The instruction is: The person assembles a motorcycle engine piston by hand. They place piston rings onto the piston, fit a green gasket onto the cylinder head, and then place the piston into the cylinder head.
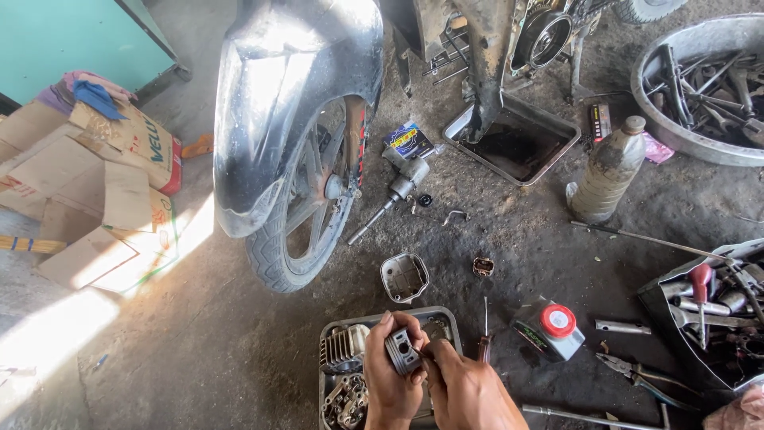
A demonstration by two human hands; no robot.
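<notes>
Low over a grimy workshop floor, a person's left hand (390, 381) grips a small grey piston (402, 351) by its ringed side, fingers wrapped around it, while the right hand (465, 386) pinches in close at the piston's lower edge, fingertips narrowed to a point against it; whether they hold a small part cannot be told. Both hands hover just above a metal tray (450, 317) that holds a finned engine cylinder (344, 348) and a cylinder head (344, 400). Just beyond the tray lies a small rounded metal cover (404, 277), with a little brown part (483, 266) near it and a screwdriver (485, 330) lying beside the tray's right rim. Farther right stands a grey oil bottle with a red cap (553, 329), pliers (637, 373) near it, and an open box of tools (716, 306) at the frame's edge. A motorcycle's rear wheel (306, 211) under a silver mudguard (278, 95) rises beyond the hands, a dusty plastic bottle (609, 169) and a dark drain pan (517, 142) to its right, a round basin of wrenches (704, 80) in the far corner, and flattened cardboard boxes (87, 199) well off to the left.
</notes>
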